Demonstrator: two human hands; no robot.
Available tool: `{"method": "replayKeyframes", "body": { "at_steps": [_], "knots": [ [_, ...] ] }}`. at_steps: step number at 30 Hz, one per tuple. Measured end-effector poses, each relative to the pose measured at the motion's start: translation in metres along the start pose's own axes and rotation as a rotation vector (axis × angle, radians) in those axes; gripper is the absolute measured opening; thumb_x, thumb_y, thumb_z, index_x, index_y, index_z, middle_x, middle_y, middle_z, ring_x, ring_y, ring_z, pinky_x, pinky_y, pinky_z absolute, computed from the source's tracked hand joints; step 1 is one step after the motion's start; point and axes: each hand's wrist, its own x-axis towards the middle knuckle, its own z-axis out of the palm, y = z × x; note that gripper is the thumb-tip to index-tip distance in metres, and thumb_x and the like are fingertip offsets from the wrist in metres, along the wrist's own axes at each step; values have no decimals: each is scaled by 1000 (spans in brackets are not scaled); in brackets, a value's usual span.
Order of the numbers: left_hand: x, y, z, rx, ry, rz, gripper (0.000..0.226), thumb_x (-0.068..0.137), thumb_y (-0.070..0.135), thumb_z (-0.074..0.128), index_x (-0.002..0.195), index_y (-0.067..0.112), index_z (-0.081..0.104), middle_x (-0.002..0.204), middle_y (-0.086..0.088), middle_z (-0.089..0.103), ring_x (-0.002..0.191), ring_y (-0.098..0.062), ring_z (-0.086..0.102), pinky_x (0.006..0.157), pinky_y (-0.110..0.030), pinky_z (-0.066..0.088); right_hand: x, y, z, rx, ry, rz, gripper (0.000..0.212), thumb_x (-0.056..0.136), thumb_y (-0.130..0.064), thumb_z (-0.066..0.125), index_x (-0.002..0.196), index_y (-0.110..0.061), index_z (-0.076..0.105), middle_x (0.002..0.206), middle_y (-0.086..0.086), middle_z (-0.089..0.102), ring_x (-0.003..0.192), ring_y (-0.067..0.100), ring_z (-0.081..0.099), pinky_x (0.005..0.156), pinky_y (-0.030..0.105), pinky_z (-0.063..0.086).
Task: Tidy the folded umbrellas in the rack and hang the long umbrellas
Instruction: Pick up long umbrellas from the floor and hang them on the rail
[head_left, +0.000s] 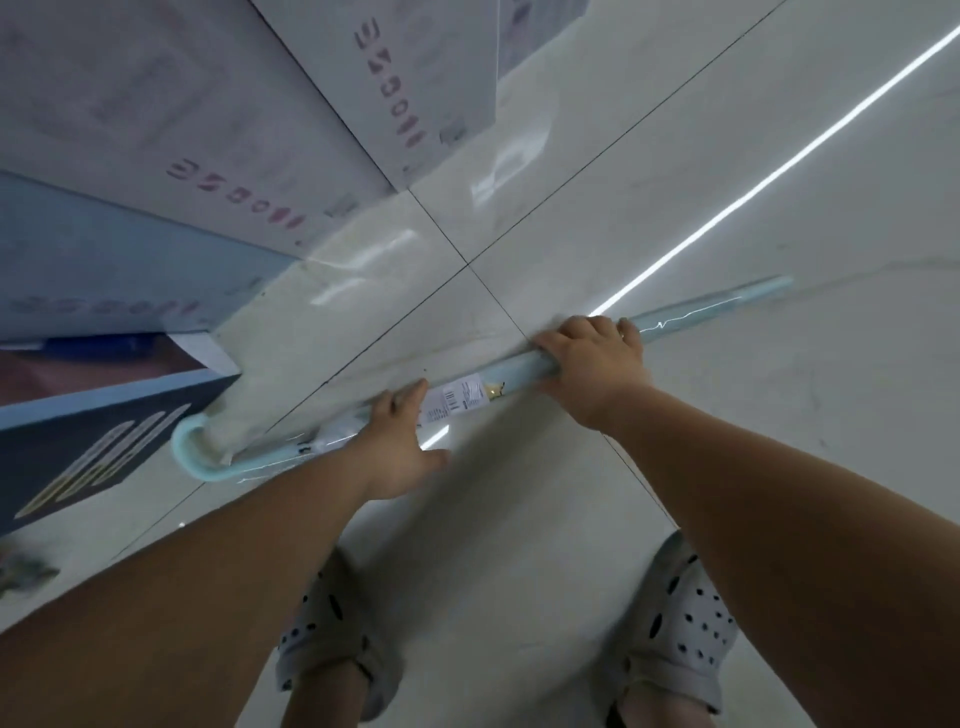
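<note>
A long pale-blue umbrella (511, 371) in a clear plastic sleeve lies across the tiled floor, its curved handle (189, 447) at the left and its tip (774, 287) at the right. A white label is on its middle. My right hand (592, 364) grips the shaft right of the label, fingers curled over it. My left hand (402, 441) reaches the shaft left of the label; its fingers lie fairly straight against the sleeve and the thumb points right. The view is blurred. No rack is in view.
Large white cardboard boxes (218, 104) and a blue box (104, 260) stand on the floor at the upper left, close to the umbrella's handle. A dark box (88, 457) sits at the left. My two feet in white perforated clogs (675, 644) are below. Glossy floor tiles (727, 156) stretch to the right.
</note>
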Motion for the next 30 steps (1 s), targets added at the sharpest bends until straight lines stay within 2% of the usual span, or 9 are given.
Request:
{"method": "replayKeyframes", "body": {
  "at_steps": [3, 8, 11, 15, 19, 23, 26, 28, 30],
  "knots": [
    [1, -7, 9, -6, 27, 23, 104, 87, 38, 75, 160, 40, 2, 168, -2, -3, 149, -24, 31, 118, -35, 31, 4, 3, 7, -45, 10, -7, 44, 93, -43, 55, 136, -39, 50, 138, 0, 48, 135, 28, 34, 117, 48, 16],
    [-11, -4, 17, 21, 22, 43, 103, 85, 39, 78, 161, 37, 9, 167, -4, 5, 147, -26, 32, 117, -37, 35, -4, 12, 4, -67, -82, -1, 25, 93, -31, 57, 118, -36, 60, 123, -1, 55, 119, 24, 46, 103, 42, 32],
    [-23, 4, 21, 45, 9, 69, 101, 85, 40, 78, 161, 34, 11, 166, -3, 10, 147, -24, 33, 118, -40, 34, -28, 23, -4, 22, -124, 8, 19, 96, -28, 56, 115, -31, 59, 117, 0, 56, 111, 24, 52, 94, 39, 38],
    [-49, 28, 28, 67, -22, 99, 101, 83, 45, 78, 162, 29, 16, 166, -4, 15, 148, -24, 32, 120, -38, 32, -73, 39, -32, 69, -140, 16, 12, 98, -21, 53, 100, -32, 49, 102, -4, 65, 83, 21, 55, 81, 33, 35],
    [-96, 60, 35, 24, -2, 119, 94, 85, 42, 77, 160, 25, 23, 164, -5, 24, 147, -22, 33, 118, -30, 31, -133, 52, -72, 5, -101, 7, 7, 99, -25, 48, 99, -32, 45, 92, -5, 66, 81, 21, 61, 86, 35, 38],
    [-155, 95, 36, -64, -14, 106, 89, 84, 39, 78, 158, 30, 29, 161, -5, 30, 141, -26, 42, 116, -37, 38, -202, 60, -115, 6, -24, 66, 8, 97, -23, 49, 97, -30, 46, 84, -6, 61, 75, 20, 55, 83, 36, 39],
    [-207, 131, 28, -111, 93, 110, 76, 86, 32, 75, 152, 31, 39, 149, -10, 39, 127, -27, 54, 107, -36, 46, -252, 64, -150, 119, -3, 124, 5, 97, -26, 48, 99, -30, 48, 87, -5, 65, 78, 22, 58, 78, 36, 35],
    [-248, 160, 23, -178, 146, 139, 67, 89, 30, 72, 149, 34, 41, 136, -9, 49, 112, -22, 58, 93, -32, 50, -286, 64, -174, 196, 46, 153, 3, 97, -28, 49, 96, -31, 47, 88, -4, 66, 81, 22, 60, 78, 36, 37],
    [-288, 187, 20, -271, 136, 171, 66, 94, 29, 69, 150, 39, 37, 130, -2, 51, 104, -14, 57, 78, -23, 46, -321, 62, -198, 266, 109, 171, 6, 97, -27, 50, 92, -30, 46, 86, -4, 65, 77, 22, 57, 74, 35, 37]
  ]
}}
